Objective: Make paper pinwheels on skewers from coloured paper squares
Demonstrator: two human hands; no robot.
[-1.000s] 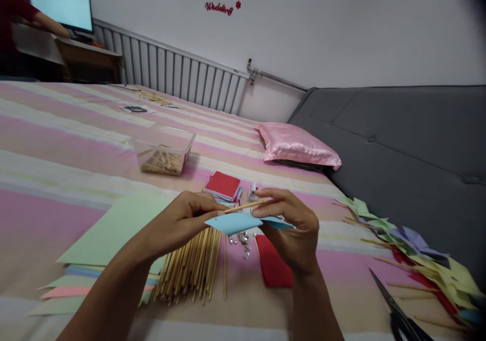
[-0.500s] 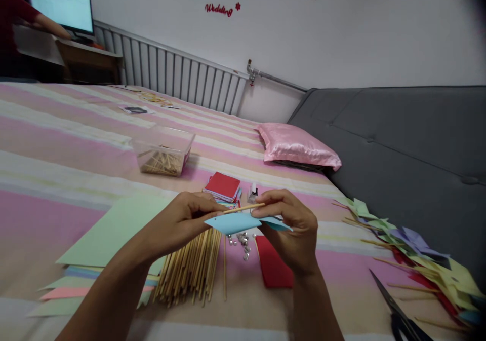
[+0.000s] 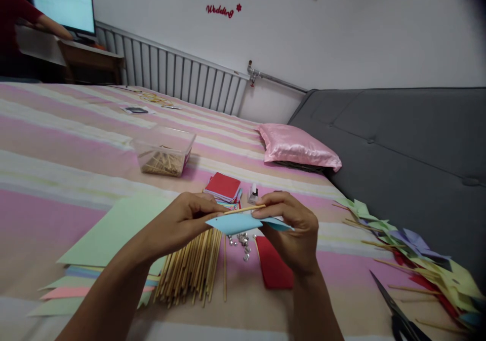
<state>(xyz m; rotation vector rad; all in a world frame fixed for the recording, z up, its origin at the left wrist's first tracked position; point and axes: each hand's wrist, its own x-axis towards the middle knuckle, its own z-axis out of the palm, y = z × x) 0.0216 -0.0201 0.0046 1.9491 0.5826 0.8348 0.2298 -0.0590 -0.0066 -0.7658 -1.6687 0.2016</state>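
A stick [image 3: 243, 210] and blue paper [image 3: 235, 223] were gripped between left hand [image 3: 190, 212] and right hand [image 3: 304, 229]; pinwheels [image 3: 414, 242], seemingly finished, were laid aside; loose sticks [image 3: 192, 267] were left unused.

Blue paper [image 3: 235, 224]: smooth, matt; stick [image 3: 244, 210] & bundle [image 3: 192, 266]: bare wood, dull; beads [image 3: 243, 239]: shiny, mat'l unclear; tub [image 3: 188, 152]: clear plastic, glossy; pillow [image 3: 298, 146]: satiny cloth, v. glossy; bedsheet [image 3: 56, 219]: matt cloth; scissors [image 3: 386, 293]: metal blades

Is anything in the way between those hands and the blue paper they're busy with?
Nothing visible: the left hand and right hand both meet the blue paper directly. A thin wooden stick spans their fingertips, alongside the paper.
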